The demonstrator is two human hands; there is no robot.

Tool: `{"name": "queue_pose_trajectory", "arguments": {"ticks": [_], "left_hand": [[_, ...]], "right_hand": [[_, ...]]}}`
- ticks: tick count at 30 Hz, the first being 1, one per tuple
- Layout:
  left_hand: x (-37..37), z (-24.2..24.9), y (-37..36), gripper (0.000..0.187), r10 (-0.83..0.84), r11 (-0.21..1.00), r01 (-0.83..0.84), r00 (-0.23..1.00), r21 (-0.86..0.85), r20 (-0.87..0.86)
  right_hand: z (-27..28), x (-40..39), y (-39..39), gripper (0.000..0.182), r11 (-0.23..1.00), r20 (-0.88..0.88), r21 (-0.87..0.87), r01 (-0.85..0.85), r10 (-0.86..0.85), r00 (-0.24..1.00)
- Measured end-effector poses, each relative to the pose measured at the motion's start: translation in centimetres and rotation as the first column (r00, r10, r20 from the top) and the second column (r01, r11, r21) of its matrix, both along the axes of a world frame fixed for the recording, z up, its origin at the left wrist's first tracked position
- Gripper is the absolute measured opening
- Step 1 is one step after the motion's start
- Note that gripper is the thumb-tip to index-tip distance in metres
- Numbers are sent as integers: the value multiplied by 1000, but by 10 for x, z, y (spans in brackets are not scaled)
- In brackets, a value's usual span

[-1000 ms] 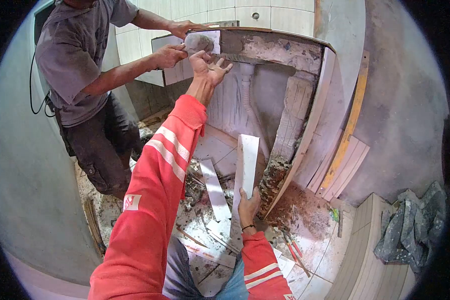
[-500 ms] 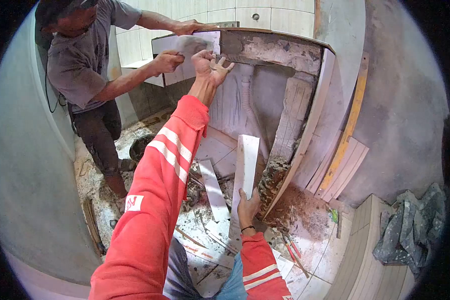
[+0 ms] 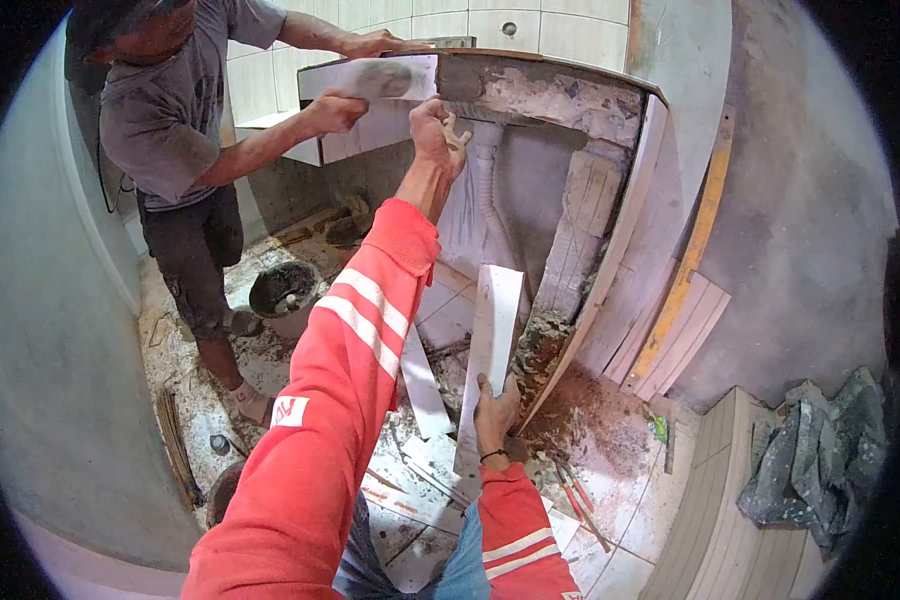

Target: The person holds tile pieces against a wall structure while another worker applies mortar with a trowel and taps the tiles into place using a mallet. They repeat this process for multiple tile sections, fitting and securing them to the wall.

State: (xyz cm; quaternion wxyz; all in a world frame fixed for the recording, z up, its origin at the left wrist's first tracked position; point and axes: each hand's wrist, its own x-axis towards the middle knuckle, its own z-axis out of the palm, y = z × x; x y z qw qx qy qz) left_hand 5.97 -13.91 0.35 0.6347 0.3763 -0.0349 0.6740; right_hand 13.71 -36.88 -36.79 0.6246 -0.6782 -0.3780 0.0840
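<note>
My left hand (image 3: 440,140) reaches up to the counter front, close under the lower right corner of a white tile strip (image 3: 422,78). Its fingers are bent and loosely apart, with nothing visible between them. Low in front of me, my right hand (image 3: 496,412) is closed around another long white tile strip (image 3: 492,320), which stands nearly upright. At left, another person (image 3: 160,130) has one hand (image 3: 336,112) by the lower edge of the counter's tile and the other hand (image 3: 375,43) on the counter top. A grey smear covers part of that tile.
Bare, rough mortar (image 3: 560,105) shows along the counter front. Below it hangs a corrugated pipe (image 3: 488,185). A dark bucket (image 3: 283,290) and a loose tile strip (image 3: 425,385) are on the debris-strewn floor. A yellow level (image 3: 685,270) leans at right, near red-handled pliers (image 3: 576,490) and crumpled plastic (image 3: 820,460).
My left hand has shifted right, and its spread fingers have drawn in. The other person's lower hand has moved slightly up and left. My right hand still holds its tile strip.
</note>
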Motion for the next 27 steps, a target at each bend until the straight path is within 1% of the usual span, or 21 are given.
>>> {"name": "queue_pose_trajectory", "arguments": {"ticks": [1,2,3,4,6,8,9,10,11,12,14,15,17,19,21,24,26,27], "left_hand": [[-2,-1,10,22,-32,999,33,999,7,-23],[-3,-2,20,22,-64,998,65,997,11,-45],[-5,-2,20,22,-60,998,60,997,10,-47],[-4,-2,20,22,-62,998,62,997,7,-47],[-3,-3,18,22,-64,998,64,997,2,-47],[0,-3,13,20,-17,1000,18,999,22,-35],[1,-2,14,20,-18,1000,19,999,23,-36],[2,-2,14,21,15,1000,-15,999,-6,-48],[3,-1,15,23,48,998,-50,997,-34,-61],[4,-2,20,23,47,998,-49,997,-35,-63],[4,-4,30,33,34,999,-34,997,0,-70],[3,-5,32,33,33,999,-33,997,0,-71],[1,-5,36,40,17,1000,-19,996,-23,-84],[1,-3,29,40,31,999,-35,994,-41,-101],[0,-2,25,40,45,997,-52,992,-59,-119],[1,-4,30,40,69,998,-70,991,-5,-116],[0,-7,40,44,-8,998,15,994,55,-113],[1,-5,37,44,-9,998,16,994,57,-113]], "right_hand": [[0,0,1,36,1000,-2,2,-4,4,1000],[0,1,2,36,999,8,-33,-12,12,1000],[-1,1,2,35,997,17,-71,-19,20,1000],[-4,0,4,35,997,15,-73,-23,24,1000],[-2,-3,5,36,997,-11,37,-64,64,998],[5,-5,1,37,997,-31,14,-82,82,996],[10,-6,-1,38,995,-49,-7,-99,99,994],[6,-5,0,38,995,-50,-7,-97,97,994],[0,-3,4,38,997,-28,-6,-81,81,996],[2,-4,3,39,998,-7,-5,-66,65,998],[5,-5,0,39,998,-12,-12,-64,64,998],[8,-6,-2,40,998,-16,-18,-63,63,998],[4,-4,0,40,998,-1,-28,-61,61,998],[0,-4,2,40,998,14,-37,-60,60,998],[-4,-4,5,40,996,-25,-20,-82,81,996],[-6,-3,7,39,996,-26,-16,-83,82,996],[-1,-3,3,39,996,-36,-9,-88,88,996],[2,-4,2,38,995,-46,-2,-95,95,994]]}}
